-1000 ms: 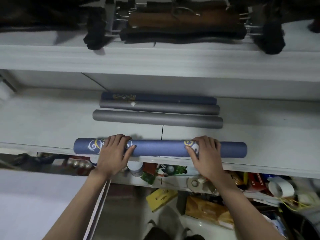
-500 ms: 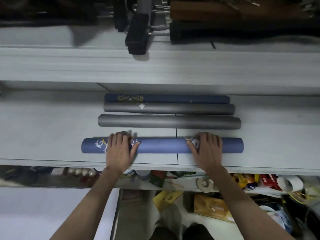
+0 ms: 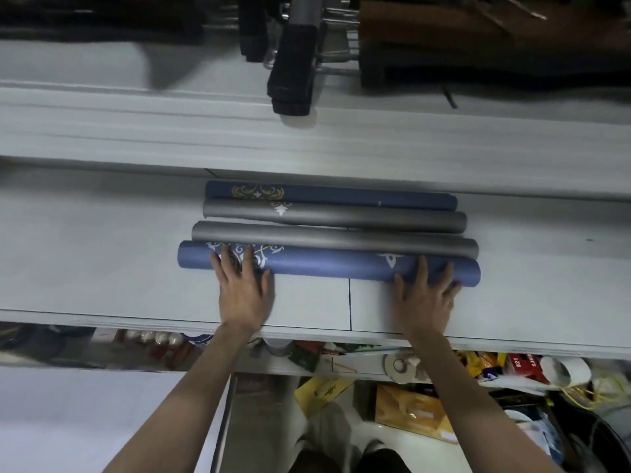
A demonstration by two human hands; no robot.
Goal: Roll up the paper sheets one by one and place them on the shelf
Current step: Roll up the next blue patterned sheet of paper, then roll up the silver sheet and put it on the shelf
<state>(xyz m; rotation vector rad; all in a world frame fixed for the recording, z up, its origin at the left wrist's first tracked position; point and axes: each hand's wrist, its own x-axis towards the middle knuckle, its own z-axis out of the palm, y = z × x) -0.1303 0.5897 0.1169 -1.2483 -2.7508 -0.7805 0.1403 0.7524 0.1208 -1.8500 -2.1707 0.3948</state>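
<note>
A blue paper roll [image 3: 327, 266] with white scroll patterns lies across the white shelf [image 3: 102, 261], touching the grey roll [image 3: 334, 238] behind it. Further back lie a second grey roll [image 3: 341, 218] and a dark blue roll [image 3: 341, 197] with a gold ornament. My left hand [image 3: 244, 290] presses straight fingers on the front roll near its left end. Near the roll's right end, my right hand [image 3: 425, 298] does the same with spread fingers.
An upper shelf board [image 3: 307, 131] juts out above the rolls, with dark hangers and garments [image 3: 293, 63] hanging over it. Below the shelf edge sit cluttered boxes, tape [image 3: 397, 365] and packets. A white surface [image 3: 85, 421] lies at the lower left.
Both hands have pushed the front blue roll away from the shelf edge until it meets the grey roll. The roll turned, showing different patterns. The camera moved closer.
</note>
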